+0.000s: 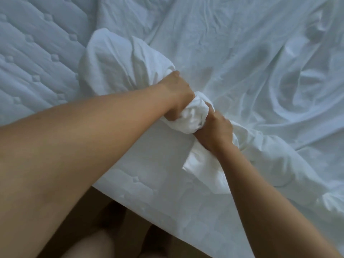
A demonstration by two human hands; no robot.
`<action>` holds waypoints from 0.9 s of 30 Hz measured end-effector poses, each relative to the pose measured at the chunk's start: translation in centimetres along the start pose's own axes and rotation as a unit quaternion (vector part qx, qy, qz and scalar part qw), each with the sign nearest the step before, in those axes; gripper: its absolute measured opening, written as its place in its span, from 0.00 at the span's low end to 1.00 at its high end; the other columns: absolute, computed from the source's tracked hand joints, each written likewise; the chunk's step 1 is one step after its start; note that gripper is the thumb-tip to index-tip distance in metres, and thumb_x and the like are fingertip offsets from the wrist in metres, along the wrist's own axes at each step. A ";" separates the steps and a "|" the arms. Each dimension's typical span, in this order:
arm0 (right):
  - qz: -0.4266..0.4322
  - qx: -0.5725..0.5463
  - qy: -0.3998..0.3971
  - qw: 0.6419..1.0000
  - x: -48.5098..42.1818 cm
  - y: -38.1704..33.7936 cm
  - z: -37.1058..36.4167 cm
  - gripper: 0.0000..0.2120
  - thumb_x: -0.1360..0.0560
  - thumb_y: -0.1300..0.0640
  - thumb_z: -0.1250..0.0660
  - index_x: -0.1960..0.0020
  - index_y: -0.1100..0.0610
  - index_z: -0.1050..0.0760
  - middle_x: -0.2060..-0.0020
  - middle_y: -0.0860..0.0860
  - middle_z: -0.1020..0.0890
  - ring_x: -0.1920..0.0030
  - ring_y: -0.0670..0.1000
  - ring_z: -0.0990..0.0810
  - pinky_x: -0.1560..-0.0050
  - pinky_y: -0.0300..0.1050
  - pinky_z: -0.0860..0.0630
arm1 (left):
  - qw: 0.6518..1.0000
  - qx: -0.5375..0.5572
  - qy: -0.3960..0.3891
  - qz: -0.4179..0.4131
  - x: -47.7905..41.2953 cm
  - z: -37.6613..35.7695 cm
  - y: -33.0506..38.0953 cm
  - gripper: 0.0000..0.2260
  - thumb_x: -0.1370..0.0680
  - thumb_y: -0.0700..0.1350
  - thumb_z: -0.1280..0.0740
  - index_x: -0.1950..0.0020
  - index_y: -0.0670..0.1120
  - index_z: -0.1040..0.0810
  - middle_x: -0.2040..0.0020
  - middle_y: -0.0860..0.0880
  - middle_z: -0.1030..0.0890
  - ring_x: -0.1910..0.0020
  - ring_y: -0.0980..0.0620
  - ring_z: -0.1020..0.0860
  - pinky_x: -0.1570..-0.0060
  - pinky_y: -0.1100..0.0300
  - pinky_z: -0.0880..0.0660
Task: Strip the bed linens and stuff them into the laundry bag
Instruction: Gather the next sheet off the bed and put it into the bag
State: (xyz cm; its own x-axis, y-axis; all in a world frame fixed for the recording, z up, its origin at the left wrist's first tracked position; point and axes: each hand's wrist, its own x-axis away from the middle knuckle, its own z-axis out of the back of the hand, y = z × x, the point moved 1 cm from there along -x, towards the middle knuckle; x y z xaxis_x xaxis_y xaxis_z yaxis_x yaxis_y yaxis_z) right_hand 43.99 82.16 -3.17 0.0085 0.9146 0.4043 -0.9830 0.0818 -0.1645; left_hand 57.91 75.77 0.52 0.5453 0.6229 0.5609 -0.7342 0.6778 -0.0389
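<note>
Fingers of left hand (pixel 178 97) and right hand (pixel 216 131) clenched round the bunched sheet (pixel 193 116); loose remainder lies off right, nearer the right hand.

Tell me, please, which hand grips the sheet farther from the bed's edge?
The left hand: it grips the bunched sheet farther onto the mattress, while the right hand holds it nearer the edge.
</note>
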 end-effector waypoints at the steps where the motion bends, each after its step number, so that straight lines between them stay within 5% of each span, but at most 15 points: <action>1: 0.001 -0.006 -0.016 1.000 0.8 -0.5 0.3 0.29 0.27 0.47 0.35 0.29 0.53 0.37 0.45 0.57 0.20 0.46 0.62 0.23 0.54 0.47 0.33 | 1.000 0.002 -0.016 -0.003 0.6 0.1 0.2 0.13 0.27 0.49 0.34 0.45 0.48 0.25 0.64 0.51 0.30 0.59 0.50 0.30 0.45 0.54 0.35; 7: 0.031 -0.085 -0.199 0.976 7.6 -4.3 -0.3 0.18 0.29 0.51 0.32 0.41 0.54 0.26 0.48 0.54 0.18 0.46 0.58 0.22 0.55 0.43 0.33 | 0.966 0.096 -0.236 -0.050 5.7 -3.0 1.3 0.19 0.38 0.47 0.23 0.49 0.46 0.20 0.55 0.50 0.19 0.59 0.50 0.22 0.62 0.60 0.28; 11: 0.026 -0.130 -0.335 0.933 12.0 -7.7 -3.7 0.14 0.34 0.55 0.29 0.49 0.55 0.25 0.53 0.52 0.20 0.50 0.55 0.22 0.56 0.43 0.29 | 0.924 0.116 -0.356 -0.080 10.0 -7.3 1.6 0.25 0.38 0.45 0.21 0.42 0.46 0.21 0.49 0.49 0.20 0.54 0.50 0.23 0.53 0.58 0.25; 13: 0.020 -0.152 -0.368 0.917 12.2 -8.3 -4.3 0.17 0.35 0.56 0.27 0.48 0.56 0.25 0.53 0.51 0.20 0.50 0.54 0.22 0.52 0.46 0.26 | 0.932 0.112 -0.336 -0.075 11.2 -7.9 0.9 0.31 0.39 0.48 0.21 0.37 0.51 0.26 0.45 0.52 0.22 0.50 0.50 0.24 0.50 0.57 0.28; 16: 0.007 -0.198 -0.391 0.899 10.4 -7.3 -3.8 0.25 0.37 0.57 0.24 0.42 0.53 0.26 0.50 0.49 0.20 0.47 0.51 0.23 0.47 0.45 0.26 | 0.978 0.070 -0.192 -0.027 12.6 -6.9 -0.3 0.46 0.36 0.53 0.23 0.24 0.54 0.44 0.30 0.48 0.35 0.31 0.46 0.36 0.36 0.49 0.38; 18: 0.023 -0.209 -0.357 0.910 8.7 -6.4 -2.8 0.32 0.40 0.54 0.21 0.39 0.51 0.28 0.48 0.48 0.21 0.46 0.50 0.23 0.47 0.44 0.28 | 0.998 0.041 -0.046 0.012 13.9 -6.5 0.9 0.41 0.31 0.48 0.29 0.23 0.49 0.47 0.26 0.44 0.40 0.26 0.43 0.43 0.30 0.41 0.44; 21: 0.039 -0.125 -0.254 0.958 7.2 -5.5 -1.4 0.47 0.43 0.45 0.20 0.29 0.49 0.37 0.40 0.51 0.28 0.38 0.53 0.28 0.40 0.50 0.30 | 0.976 0.022 0.216 0.020 16.7 -9.6 5.0 0.33 0.35 0.41 0.38 0.29 0.38 0.36 0.32 0.36 0.29 0.31 0.38 0.35 0.34 0.35 0.41; 24: 0.020 0.042 -0.148 0.988 8.6 -5.9 0.2 0.43 0.33 0.41 0.28 0.25 0.50 0.45 0.32 0.54 0.34 0.33 0.58 0.34 0.37 0.54 0.35 | 0.983 -0.076 0.165 -0.011 17.3 -14.1 5.8 0.43 0.35 0.40 0.35 0.24 0.37 0.50 0.25 0.36 0.43 0.26 0.38 0.45 0.32 0.33 0.54; 27: 0.047 0.050 0.073 0.995 13.1 -7.2 -0.3 0.34 0.32 0.49 0.26 0.30 0.57 0.32 0.38 0.60 0.26 0.39 0.62 0.27 0.40 0.59 0.30 | 0.989 -0.069 0.122 -0.053 13.3 -12.2 4.6 0.40 0.32 0.43 0.27 0.24 0.39 0.43 0.27 0.38 0.34 0.29 0.40 0.34 0.34 0.34 0.42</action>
State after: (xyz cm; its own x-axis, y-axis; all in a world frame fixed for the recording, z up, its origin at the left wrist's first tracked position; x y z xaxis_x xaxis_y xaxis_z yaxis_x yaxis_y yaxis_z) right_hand 51.22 93.63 3.04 -0.0641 0.9647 0.2554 -0.9940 -0.0391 -0.1021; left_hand 66.77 91.96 -2.28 0.7103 0.6092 0.3527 -0.6140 0.7812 -0.1129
